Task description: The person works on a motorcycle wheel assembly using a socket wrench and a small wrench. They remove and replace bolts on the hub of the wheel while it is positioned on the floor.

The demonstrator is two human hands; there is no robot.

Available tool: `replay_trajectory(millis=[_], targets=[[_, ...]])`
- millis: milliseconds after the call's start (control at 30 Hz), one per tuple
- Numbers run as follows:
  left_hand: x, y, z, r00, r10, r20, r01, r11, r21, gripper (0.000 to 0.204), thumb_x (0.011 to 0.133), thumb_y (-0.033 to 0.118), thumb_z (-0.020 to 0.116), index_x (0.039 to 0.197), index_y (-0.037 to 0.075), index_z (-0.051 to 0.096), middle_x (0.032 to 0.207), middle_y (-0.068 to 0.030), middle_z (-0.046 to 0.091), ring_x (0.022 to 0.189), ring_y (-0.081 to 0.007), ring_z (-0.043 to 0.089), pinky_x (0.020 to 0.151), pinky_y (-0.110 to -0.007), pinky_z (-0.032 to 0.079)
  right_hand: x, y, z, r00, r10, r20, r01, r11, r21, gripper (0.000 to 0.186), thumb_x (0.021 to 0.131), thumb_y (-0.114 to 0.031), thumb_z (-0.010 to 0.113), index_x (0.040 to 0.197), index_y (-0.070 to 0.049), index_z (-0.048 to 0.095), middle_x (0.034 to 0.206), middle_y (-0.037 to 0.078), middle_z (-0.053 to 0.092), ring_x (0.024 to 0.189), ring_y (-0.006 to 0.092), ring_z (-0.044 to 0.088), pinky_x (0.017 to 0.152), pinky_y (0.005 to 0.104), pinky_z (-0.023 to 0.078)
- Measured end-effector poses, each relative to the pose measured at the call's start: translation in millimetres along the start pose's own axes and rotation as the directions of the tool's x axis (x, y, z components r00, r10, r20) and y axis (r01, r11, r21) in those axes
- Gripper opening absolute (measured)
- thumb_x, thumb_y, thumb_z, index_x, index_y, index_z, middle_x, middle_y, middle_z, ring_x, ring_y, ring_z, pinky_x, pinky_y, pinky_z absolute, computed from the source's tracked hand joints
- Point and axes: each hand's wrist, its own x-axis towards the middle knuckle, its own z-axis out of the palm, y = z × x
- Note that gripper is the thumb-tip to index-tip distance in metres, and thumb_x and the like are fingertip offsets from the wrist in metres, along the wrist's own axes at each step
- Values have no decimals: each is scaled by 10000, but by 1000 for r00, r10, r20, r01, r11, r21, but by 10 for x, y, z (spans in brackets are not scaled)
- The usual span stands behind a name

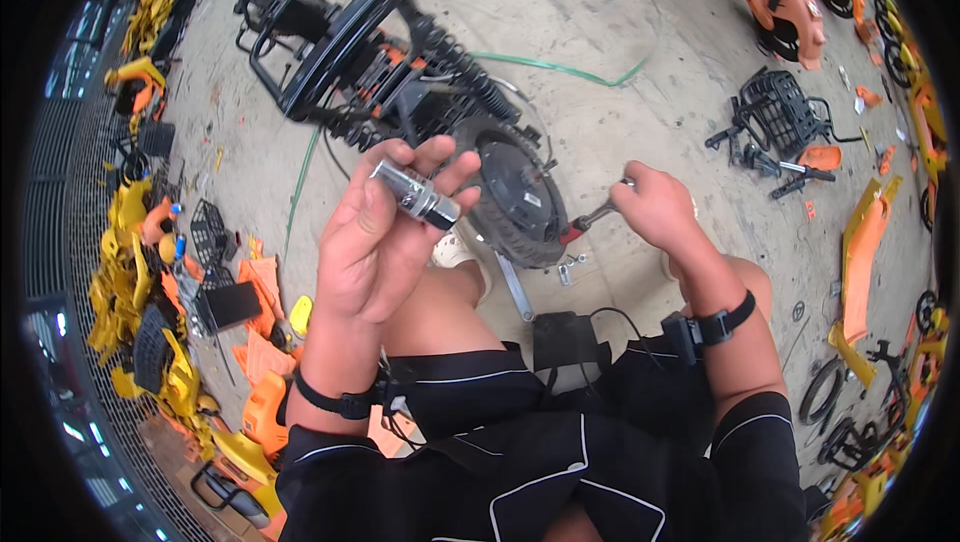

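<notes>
Metal socket (413,194) (or a fitting much like one, silver with a dark end) was what we had raised in the head view, left of centre and to the left of the wheel (527,194). Our left hand (372,242) was turned palm up, and we had the piece between the thumb and the bent fingers; the hold looked light, the fingers curled only partway and somewhat spread. Our right hand (655,207) was closed around one end of a hand tool (598,214) with a red part, which slanted toward the near right edge of the wheel; we could not tell whether it touched. The black frame (385,52) reached away from the wheel to the far left. On the near side, a silver wrench (515,287) lay on the floor (690,112), with a few small metal parts (567,272) to its right.

We judged the step in hand to be readying tools at the wheel, with the socket apart from the hand tool. The next move, as we read it, called for a firmer left grip and for squaring one end of the socket with its mate (tool or fastener, we could not tell).
</notes>
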Motion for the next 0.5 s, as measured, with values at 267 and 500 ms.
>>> replay_trajectory(millis=[267, 500], targets=[[706, -1222, 260, 999, -6, 46, 17, 971, -238, 476, 911, 214, 753, 1352, 156, 586, 1322, -54, 594, 1239, -216, 567, 1100, -415, 444, 151, 219, -273, 1000, -26, -17, 25, 998, -53, 375, 835, -354, 546, 929, -9, 657, 814, 187, 726, 815, 403, 692, 774, 485, 543], [826, -1652, 81, 999, 19, 33, -17, 998, -60, 524, 879, 164, 781, 1364, 149, 584, 1343, -75, 611, 1285, -244, 560, 1135, -422, 428, 190, 310, -62, 995, -15, 100, 19, 999, -39, 432, 838, -374, 551, 996, 8, 678, 882, 224, 732, 862, 383, 717, 792, 484, 564]])
